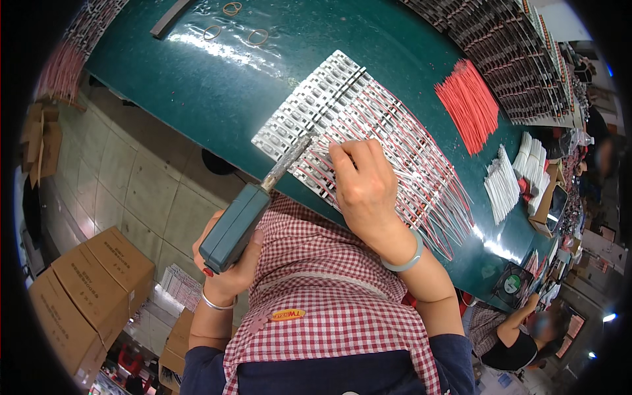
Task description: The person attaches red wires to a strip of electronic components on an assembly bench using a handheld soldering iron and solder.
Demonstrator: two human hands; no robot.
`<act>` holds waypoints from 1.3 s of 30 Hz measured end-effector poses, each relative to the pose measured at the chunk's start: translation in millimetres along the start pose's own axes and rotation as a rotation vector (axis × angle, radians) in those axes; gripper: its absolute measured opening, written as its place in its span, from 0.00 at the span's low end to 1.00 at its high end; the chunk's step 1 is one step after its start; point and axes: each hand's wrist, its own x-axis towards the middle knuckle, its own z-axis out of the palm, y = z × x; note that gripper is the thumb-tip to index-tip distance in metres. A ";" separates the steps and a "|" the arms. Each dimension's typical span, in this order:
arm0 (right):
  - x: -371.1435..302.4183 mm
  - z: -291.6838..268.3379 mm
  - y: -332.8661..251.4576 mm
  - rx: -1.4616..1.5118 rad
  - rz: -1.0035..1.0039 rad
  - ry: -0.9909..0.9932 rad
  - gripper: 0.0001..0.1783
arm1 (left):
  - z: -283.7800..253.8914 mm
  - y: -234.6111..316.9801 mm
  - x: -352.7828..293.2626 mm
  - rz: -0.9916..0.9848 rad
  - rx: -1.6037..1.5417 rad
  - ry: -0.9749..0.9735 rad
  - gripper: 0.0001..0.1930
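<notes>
My left hand is wrapped round the handle of a dark green soldering gun. Its metal tip reaches up to a panel of white strips set side by side on the table. Thin red and white wires run from the strips in a dense fan toward the right. Over the near part of the panel, my right hand is closed in a pinch close to the soldering tip. What sits between its fingertips is too small to make out.
The green table carries a bundle of red wires and white bundles to the right. Stacked strips stand at the far right. Rubber bands and a grey bar lie at the back. Cardboard boxes stand lower left; a co-worker sits right.
</notes>
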 end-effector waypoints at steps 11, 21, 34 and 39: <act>-4.7 0.4 -8.3 0.058 -0.001 -0.005 0.15 | -4.7 0.0 -5.1 -0.019 0.044 -0.017 0.13; -3.2 0.4 -9.6 0.041 -0.008 -0.016 0.15 | -1.7 5.4 1.2 -0.002 0.072 -0.025 0.10; -3.9 1.8 -9.7 0.031 -0.011 -0.005 0.15 | -8.2 -12.2 -23.2 -0.125 -0.033 0.057 0.15; -5.6 1.8 -10.6 0.045 0.000 0.008 0.14 | -9.0 -12.1 -25.3 -0.090 0.005 0.069 0.16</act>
